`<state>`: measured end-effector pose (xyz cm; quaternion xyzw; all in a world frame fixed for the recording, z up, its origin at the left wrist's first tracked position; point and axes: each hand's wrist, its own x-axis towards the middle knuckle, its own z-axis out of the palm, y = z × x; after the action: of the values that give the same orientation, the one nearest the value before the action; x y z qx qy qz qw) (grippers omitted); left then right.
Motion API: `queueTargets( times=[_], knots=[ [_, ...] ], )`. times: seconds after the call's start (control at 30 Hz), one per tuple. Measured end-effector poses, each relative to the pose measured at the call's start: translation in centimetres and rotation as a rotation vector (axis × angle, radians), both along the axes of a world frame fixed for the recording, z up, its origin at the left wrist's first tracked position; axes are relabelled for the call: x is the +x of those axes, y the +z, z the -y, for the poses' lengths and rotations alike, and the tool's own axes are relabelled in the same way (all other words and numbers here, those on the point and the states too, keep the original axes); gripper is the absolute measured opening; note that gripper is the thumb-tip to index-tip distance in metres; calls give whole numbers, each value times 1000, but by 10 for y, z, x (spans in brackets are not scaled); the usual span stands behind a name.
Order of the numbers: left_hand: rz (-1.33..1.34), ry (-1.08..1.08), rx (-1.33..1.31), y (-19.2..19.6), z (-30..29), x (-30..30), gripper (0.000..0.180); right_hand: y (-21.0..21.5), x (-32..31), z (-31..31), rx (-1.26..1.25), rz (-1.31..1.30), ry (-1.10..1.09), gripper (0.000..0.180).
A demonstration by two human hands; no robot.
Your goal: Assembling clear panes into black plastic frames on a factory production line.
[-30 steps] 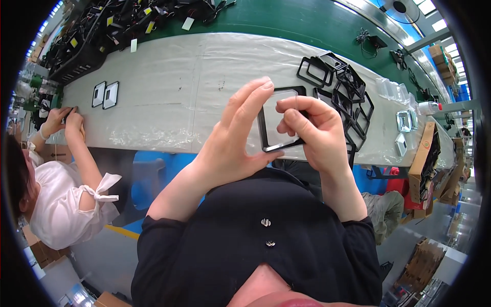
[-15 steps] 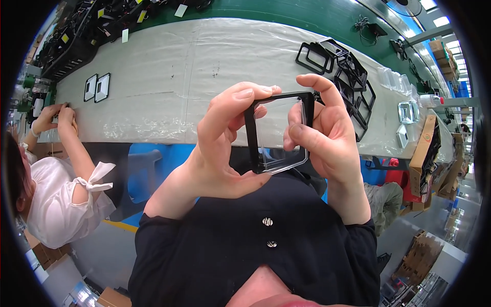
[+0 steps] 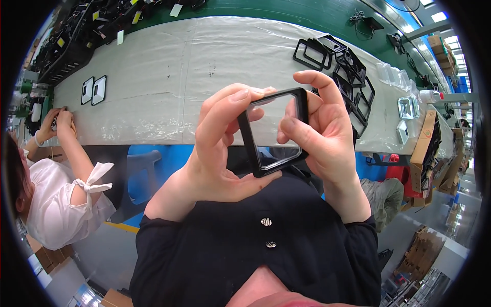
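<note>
so the long table [image 3: 169, 77] runs right across the room, covered in a pale, slightly wrinkled plastic sheet with a green strip behind it. a co-worker in a white top [image 3: 61, 204] is busy at its left end, near two small framed squares [image 3: 93, 90] lying flat. over on the right there's a loose pile of black frames [image 3: 348, 77], all the same squarish shape with rounded corners.

the person i'm watching has one of those, a black frame [image 3: 273, 134], held up off the table in front of their chest, tilted. it has a clear film or pane across the middle (hard to say which from here), glossy and reflective. looks like light, fairly stiff plastic, and that clear part would probably smudge or scratch easily, so the rim is the place to hold it.

left hand [image 3: 220, 153] is closed on the frame's left edge, thumb underneath the bottom corner. right hand [image 3: 322, 133] grips the right side, forefinger hooked over the top, thumb pressing in on the pane.
</note>
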<state>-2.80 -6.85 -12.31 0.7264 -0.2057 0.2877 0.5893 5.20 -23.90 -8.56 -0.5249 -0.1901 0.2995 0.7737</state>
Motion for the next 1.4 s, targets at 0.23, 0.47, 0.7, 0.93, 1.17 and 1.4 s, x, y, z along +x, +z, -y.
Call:
queueTargets(
  times=[0.23, 0.47, 0.7, 0.93, 1.17, 1.4],
  knots=[
    [-130, 105, -20, -39, -23, 11, 105, -42, 10, -16, -479, 1032, -312, 64],
    [-407, 327, 342, -89, -40, 6, 103, -103, 6, -23, -882, 1504, 87, 51],
    [-452, 393, 429, -103, -49, 2, 83, -119, -7, -45, -1102, 1742, 109, 60],
    [-378, 401, 600, -107, -55, -3, 59, -109, -4, -45, -1075, 1556, 182, 60],
    [-90, 350, 625, -29, -59, -29, 58, -52, 8, -9, -612, 1132, -101, 56],
    [23, 402, 705, -13, -64, -26, 50, -29, 26, 65, -750, 1191, -389, 37]
  ],
)
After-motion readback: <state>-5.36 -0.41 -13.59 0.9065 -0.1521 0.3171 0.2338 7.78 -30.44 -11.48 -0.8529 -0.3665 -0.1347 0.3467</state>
